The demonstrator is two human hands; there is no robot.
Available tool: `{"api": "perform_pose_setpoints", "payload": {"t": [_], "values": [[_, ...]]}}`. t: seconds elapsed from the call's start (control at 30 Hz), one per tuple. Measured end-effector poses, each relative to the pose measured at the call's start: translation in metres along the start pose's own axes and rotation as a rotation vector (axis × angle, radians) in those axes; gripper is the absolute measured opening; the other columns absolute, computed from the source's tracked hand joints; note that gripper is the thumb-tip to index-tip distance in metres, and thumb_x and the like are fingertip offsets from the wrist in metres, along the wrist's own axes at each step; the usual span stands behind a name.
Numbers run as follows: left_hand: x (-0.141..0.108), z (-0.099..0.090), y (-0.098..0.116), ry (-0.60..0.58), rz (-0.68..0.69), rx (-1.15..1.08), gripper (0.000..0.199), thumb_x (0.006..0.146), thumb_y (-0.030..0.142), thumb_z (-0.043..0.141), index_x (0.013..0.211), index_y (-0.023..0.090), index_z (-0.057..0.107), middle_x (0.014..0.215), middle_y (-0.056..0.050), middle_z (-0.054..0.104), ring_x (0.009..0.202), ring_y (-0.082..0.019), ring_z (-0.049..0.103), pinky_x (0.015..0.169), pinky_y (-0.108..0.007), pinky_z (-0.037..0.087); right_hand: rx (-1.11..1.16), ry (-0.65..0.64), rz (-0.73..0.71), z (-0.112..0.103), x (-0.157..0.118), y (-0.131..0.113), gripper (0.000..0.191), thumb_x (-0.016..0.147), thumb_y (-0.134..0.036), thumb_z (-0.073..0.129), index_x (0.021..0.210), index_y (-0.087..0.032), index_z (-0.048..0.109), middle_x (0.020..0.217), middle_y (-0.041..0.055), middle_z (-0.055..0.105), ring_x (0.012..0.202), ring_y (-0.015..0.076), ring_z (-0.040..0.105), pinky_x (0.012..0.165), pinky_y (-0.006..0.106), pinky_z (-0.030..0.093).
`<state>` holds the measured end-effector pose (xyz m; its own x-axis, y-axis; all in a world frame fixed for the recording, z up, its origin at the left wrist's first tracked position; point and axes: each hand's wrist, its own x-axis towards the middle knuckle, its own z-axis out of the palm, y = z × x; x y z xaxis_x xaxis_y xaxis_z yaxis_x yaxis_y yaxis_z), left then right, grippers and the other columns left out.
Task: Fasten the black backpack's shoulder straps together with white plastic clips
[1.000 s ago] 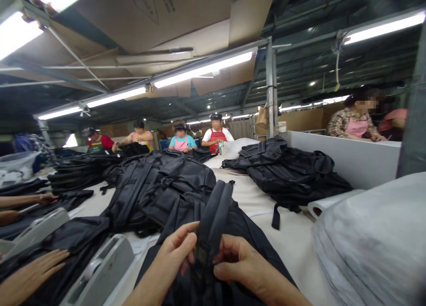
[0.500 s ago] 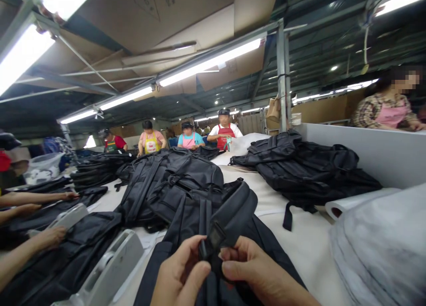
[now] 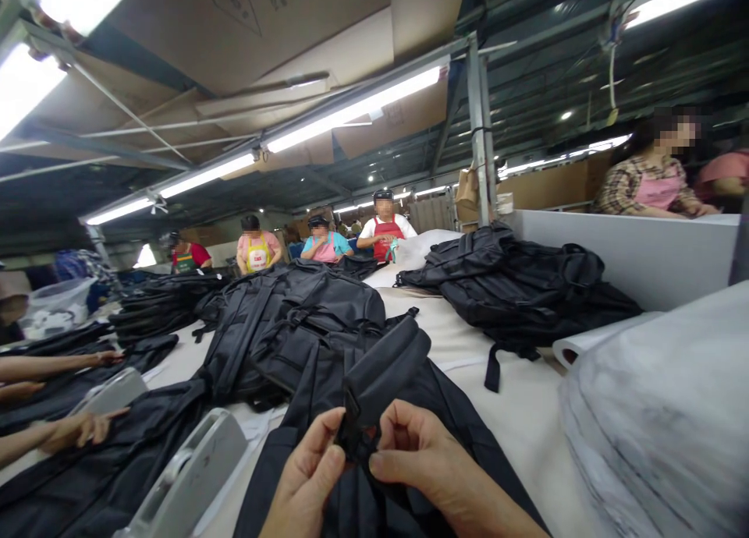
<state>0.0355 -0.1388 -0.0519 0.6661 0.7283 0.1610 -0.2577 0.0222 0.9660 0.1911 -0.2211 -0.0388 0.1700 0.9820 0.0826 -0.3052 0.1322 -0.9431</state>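
Both hands are at the bottom centre, over a black backpack (image 3: 468,444) lying on the pale table. My left hand (image 3: 313,464) pinches a black buckle (image 3: 351,417) at the end of a wide padded shoulder strap (image 3: 389,359). Close beside it on the right, my right hand (image 3: 413,448) has thumb and forefinger pressed together on black webbing just below the buckle. The fingers hide part of the webbing, and the dark parts merge between the two hands.
More black backpacks (image 3: 292,320) lie beyond, with another pile (image 3: 515,288) at the right. Grey machine parts (image 3: 190,472) stand at the left, near a co-worker's hand (image 3: 87,429). A white roll (image 3: 585,343) and a large pale bundle (image 3: 661,413) are at the right. People stand behind.
The view has shifted a little to the right. The buckle and strap end have turned in my hands, and the strap leans further left. At the left, a co-worker's hand has changed pose on the black fabric.
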Motion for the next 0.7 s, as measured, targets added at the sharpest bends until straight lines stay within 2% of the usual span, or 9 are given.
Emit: {"api": "perform_pose_setpoints", "payload": {"t": [0.17,0.3,0.4,0.47,0.6,0.7], "values": [[-0.002,-0.005,-0.001,-0.030,0.079,0.153,0.033,0.079,0.042,0.070,0.111,0.033,0.068,0.114,0.002,0.069,0.114,-0.020,0.058,0.102,-0.027,0.041,0.013,-0.009,-0.020,0.001,-0.004,-0.001,0.024,0.056,-0.022,0.072,0.077,-0.019,0.060,0.065,-0.0060,0.055,0.061,0.0093,0.044,0.058,0.023,0.034],[-0.003,0.001,0.004,-0.074,0.100,0.147,0.035,0.078,0.041,0.071,0.111,0.030,0.068,0.109,-0.001,0.071,0.106,-0.021,0.062,0.096,-0.027,0.045,-0.042,0.025,-0.067,0.002,-0.002,0.000,0.022,0.056,-0.016,0.068,0.075,-0.019,0.058,0.070,-0.0060,0.056,0.067,0.0096,0.046,0.063,0.022,0.036],[-0.005,0.006,0.005,-0.019,0.120,0.138,0.036,0.074,0.041,0.074,0.107,0.026,0.070,0.101,-0.002,0.072,0.098,-0.022,0.065,0.090,-0.027,0.048,-0.066,-0.068,-0.007,-0.002,-0.002,-0.002,0.021,0.059,-0.022,0.066,0.079,-0.019,0.058,0.066,-0.0062,0.054,0.060,0.0097,0.045,0.056,0.023,0.036],[-0.006,0.006,0.004,0.005,0.144,0.210,0.037,0.072,0.041,0.075,0.105,0.025,0.071,0.099,-0.003,0.072,0.095,-0.022,0.065,0.088,-0.027,0.048,-0.109,-0.097,0.024,-0.005,-0.002,-0.002,0.019,0.061,-0.023,0.065,0.078,-0.019,0.057,0.063,-0.0062,0.053,0.058,0.0105,0.045,0.055,0.024,0.038],[-0.006,-0.001,-0.002,-0.002,0.232,0.383,0.039,0.071,0.044,0.075,0.105,0.025,0.071,0.104,-0.005,0.070,0.100,-0.024,0.062,0.091,-0.027,0.045,-0.255,0.054,0.014,-0.006,-0.004,0.001,0.016,0.057,-0.021,0.068,0.067,-0.019,0.056,0.065,-0.0040,0.056,0.064,0.0129,0.049,0.061,0.026,0.041],[-0.004,-0.002,-0.007,-0.050,0.231,0.319,0.041,0.073,0.049,0.073,0.107,0.025,0.070,0.101,-0.004,0.067,0.096,-0.022,0.062,0.086,-0.027,0.046,-0.200,0.041,-0.027,-0.002,-0.003,0.006,0.014,0.059,-0.026,0.068,0.065,-0.019,0.058,0.066,-0.0025,0.057,0.065,0.0142,0.050,0.062,0.028,0.042]]}}
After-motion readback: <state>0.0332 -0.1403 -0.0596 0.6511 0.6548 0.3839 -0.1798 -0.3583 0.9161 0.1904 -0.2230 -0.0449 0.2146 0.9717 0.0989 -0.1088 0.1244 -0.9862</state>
